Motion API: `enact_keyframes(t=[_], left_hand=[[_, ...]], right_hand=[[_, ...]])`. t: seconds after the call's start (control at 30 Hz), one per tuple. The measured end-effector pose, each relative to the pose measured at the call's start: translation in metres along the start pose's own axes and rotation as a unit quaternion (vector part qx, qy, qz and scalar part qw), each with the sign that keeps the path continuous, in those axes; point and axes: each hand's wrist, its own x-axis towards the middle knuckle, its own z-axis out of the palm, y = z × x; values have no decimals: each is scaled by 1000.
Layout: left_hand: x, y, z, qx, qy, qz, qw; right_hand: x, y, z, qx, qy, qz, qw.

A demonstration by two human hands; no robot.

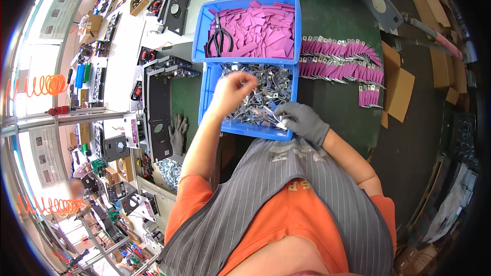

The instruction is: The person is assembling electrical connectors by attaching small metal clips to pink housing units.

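Dark green worktable [337, 25], cluttered benches far left. Spare grey glove [178, 133] lies left of the blue plastic bin [206, 97]. Bare left hand [231, 92], fingers pinched narrow, hovers over the heap of small silver metal clips [266, 89]. Gloved right hand [302, 120], nearer, pinches one clip at the bin's near edge. Pink-sleeved pieces [340, 59] lie in rows to the right.

Mid-frame, two trays [202, 84] sit one above the other: the upper holds pads [261, 25] and pliers [220, 38], the lower holds clips [266, 84]. Both hands, left [232, 92] and right [302, 120], are in the lower tray. Rows of assembled parts [340, 61] lie right of the trays; a spare glove [178, 133] lies left.
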Motion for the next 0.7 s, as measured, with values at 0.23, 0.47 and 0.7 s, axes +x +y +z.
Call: enact_keyframes(t=[0.23,0.47,0.7], left_hand=[[94,-1,-36,340,111,114,927],[162,-9,-29,457,79,171,869],[171,-15,-37,532,40,237,812]], right_hand=[[7,-17,12,-93,-64,-15,993],[7,-1,13,2,-54,-3,999],[2,17,11,376,-69,115,917]])
